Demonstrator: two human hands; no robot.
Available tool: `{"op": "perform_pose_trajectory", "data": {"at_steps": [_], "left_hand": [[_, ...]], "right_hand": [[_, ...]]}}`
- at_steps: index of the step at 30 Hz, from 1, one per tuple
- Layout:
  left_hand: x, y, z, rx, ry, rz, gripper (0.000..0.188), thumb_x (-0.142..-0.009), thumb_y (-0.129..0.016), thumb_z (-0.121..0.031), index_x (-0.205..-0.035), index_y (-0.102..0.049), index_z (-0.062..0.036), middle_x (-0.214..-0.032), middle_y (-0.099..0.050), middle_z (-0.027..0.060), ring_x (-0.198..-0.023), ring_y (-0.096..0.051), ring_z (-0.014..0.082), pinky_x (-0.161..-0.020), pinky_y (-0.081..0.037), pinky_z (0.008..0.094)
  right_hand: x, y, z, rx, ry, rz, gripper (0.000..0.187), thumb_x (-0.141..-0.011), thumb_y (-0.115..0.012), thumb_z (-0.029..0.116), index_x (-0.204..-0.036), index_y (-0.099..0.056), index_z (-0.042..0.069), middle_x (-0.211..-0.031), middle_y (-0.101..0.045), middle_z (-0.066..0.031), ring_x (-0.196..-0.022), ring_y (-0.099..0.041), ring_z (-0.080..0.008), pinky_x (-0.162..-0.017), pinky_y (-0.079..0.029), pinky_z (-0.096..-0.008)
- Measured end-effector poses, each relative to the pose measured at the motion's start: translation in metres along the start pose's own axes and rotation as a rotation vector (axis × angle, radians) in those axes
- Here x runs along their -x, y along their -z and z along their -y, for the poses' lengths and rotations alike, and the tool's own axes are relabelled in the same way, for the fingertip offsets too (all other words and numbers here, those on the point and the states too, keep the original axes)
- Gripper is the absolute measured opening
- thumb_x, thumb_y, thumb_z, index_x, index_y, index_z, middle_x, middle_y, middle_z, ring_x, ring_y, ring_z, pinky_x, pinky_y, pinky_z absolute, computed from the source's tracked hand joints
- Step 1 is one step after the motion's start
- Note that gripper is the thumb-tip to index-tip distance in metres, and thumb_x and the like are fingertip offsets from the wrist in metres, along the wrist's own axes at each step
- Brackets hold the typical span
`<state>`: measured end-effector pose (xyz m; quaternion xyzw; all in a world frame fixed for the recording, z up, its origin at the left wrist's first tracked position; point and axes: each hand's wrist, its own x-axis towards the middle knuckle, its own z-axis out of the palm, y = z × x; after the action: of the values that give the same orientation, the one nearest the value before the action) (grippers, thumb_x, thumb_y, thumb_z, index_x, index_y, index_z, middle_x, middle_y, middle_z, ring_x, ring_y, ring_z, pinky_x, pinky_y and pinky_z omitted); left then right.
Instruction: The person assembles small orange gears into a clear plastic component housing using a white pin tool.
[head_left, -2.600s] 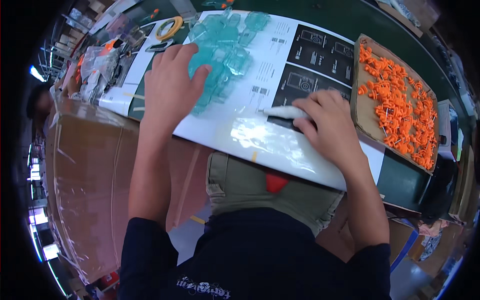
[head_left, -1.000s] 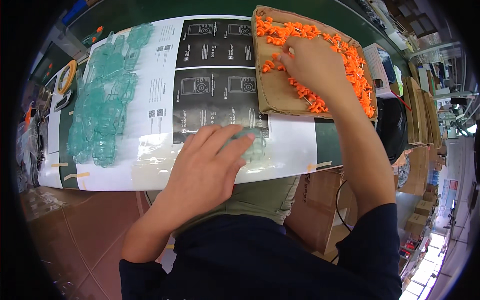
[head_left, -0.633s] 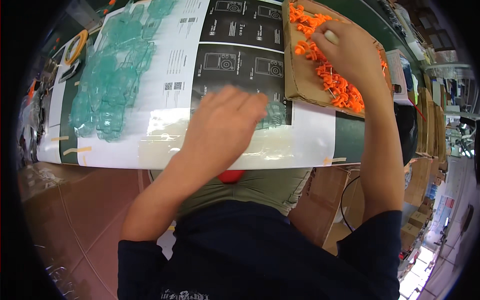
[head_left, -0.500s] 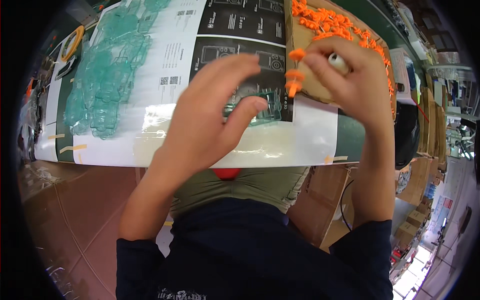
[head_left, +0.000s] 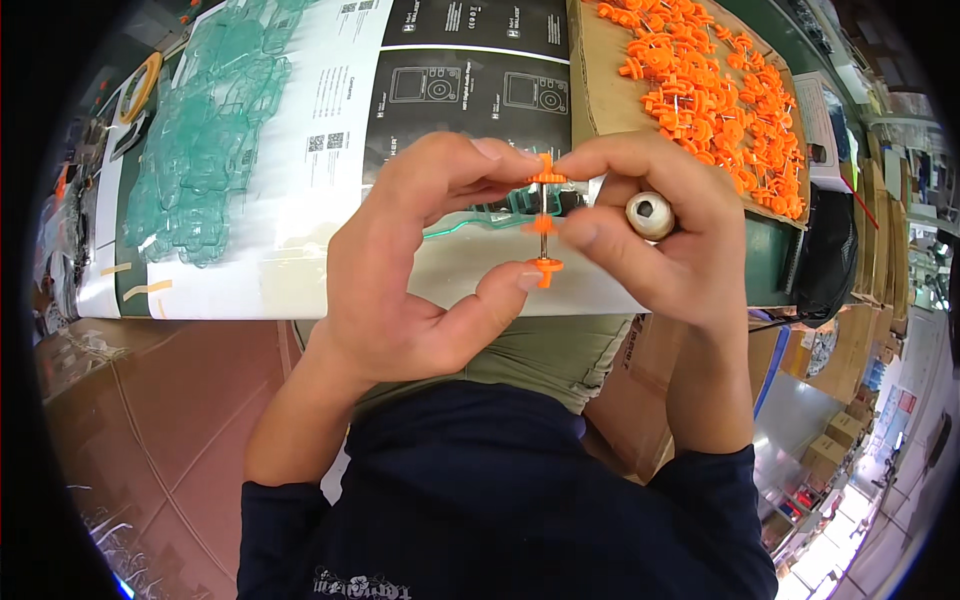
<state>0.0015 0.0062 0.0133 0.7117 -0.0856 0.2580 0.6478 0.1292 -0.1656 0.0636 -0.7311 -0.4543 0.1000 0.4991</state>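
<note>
Upright between the thumb and fingertips of my left hand [head_left: 395,260] is an orange wheel axle [head_left: 545,266]: a thin metal rod with orange toothed discs at top and bottom and a smaller orange piece midway. My right hand [head_left: 690,240] brings its index fingertip to the top disc, and its thumb is beside the middle piece. Curled in that same hand is a cream-coloured cylinder [head_left: 641,224] with a dark hole in its end; the rest of it is hidden. Behind the fingers lies a clear green plastic part [head_left: 458,226], mostly covered.
A shallow cardboard box [head_left: 604,90] on the right holds many orange axles [head_left: 690,110]. Clear green plastic shells [head_left: 205,175] are heaped at the left. Black-and-white printed sheets [head_left: 335,90] cover the table. A tape roll [head_left: 141,88] sits far left, a black bag [head_left: 828,245] at right.
My right hand has brought the orange axle left and nearer to me, from beside the box. My left hand has closed on the axle, which now stands upright.
</note>
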Motion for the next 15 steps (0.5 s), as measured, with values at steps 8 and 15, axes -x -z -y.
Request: {"op": "perform_pose_trajectory", "data": {"at_steps": [8, 15], "left_hand": [[-0.008, -0.016, 0.004, -0.504, 0.08, 0.091, 0.056, -0.078, -0.074, -0.001, -0.131, -0.056, -0.0007, -0.121, -0.065, 0.0115, -0.103, -0.065, 0.0265, -0.097, -0.054, 0.038], [0.009, -0.017, 0.018, -0.575, -0.063, 0.206, 0.056, -0.078, -0.074, -0.006, -0.131, -0.056, -0.0038, -0.122, -0.064, 0.0103, -0.103, -0.064, 0.0285, -0.088, -0.052, 0.0372]], "right_hand": [[0.022, 0.01, -0.003, -0.395, -0.181, -0.384, 0.02, -0.102, -0.062, 0.02, -0.087, -0.067, 0.008, -0.067, -0.06, -0.0029, -0.054, -0.047, -0.0135, -0.052, -0.041, -0.0259], [0.033, 0.011, -0.016, -1.107, 0.013, -0.36, 0.042, -0.11, -0.041, 0.036, -0.074, -0.053, 0.017, -0.06, -0.049, 0.0023, -0.053, -0.045, -0.0123, -0.052, -0.04, -0.031]]}}
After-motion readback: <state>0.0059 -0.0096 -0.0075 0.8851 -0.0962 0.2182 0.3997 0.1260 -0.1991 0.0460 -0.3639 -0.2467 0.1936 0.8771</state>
